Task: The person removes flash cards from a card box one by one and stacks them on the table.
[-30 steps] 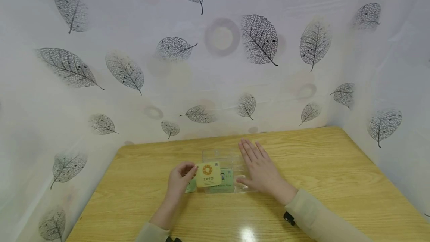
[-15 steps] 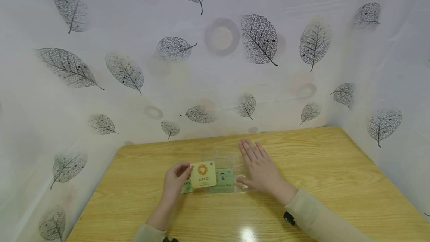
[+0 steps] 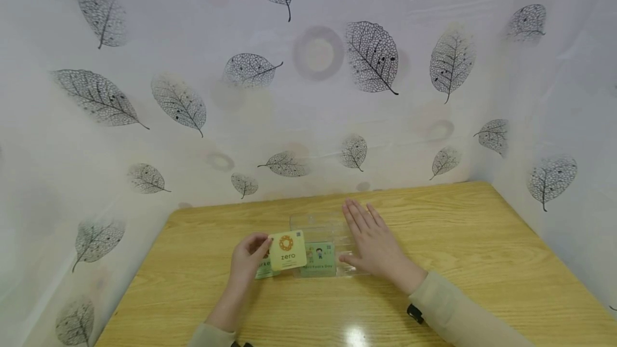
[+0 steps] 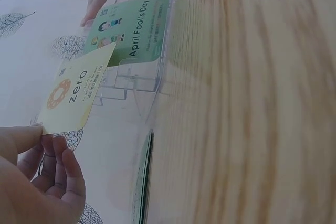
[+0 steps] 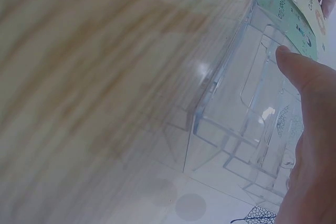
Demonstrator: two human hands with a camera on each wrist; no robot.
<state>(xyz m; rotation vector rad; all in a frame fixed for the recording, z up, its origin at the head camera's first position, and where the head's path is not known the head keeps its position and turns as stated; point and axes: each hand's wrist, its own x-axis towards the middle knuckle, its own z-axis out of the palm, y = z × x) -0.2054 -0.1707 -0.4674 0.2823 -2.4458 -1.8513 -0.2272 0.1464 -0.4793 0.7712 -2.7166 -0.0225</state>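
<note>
My left hand (image 3: 245, 260) pinches a yellow card (image 3: 288, 250) by its left edge, between thumb and fingers. The card shows an orange ring and the word "zero". In the left wrist view it is raised above the table, at the near end of a clear plastic card stand (image 4: 142, 77). A green "April Fool's Day" card (image 3: 320, 259) leans in that stand, partly behind the yellow one in the head view. My right hand (image 3: 376, 242) lies over the stand's right part with fingers straight, its thumb beside the green card.
Another green card (image 3: 266, 269) lies on the wooden table (image 3: 202, 240) below my left hand, partly covered by the yellow card. In the left wrist view it looks like a thin stack (image 4: 143, 182). A leaf-printed sheet (image 3: 318, 111) closes off the back and sides.
My left hand has drawn the yellow card leftward, uncovering more of the April Fool's Day card. More of the green card on the table shows too. My right hand stays put.
</note>
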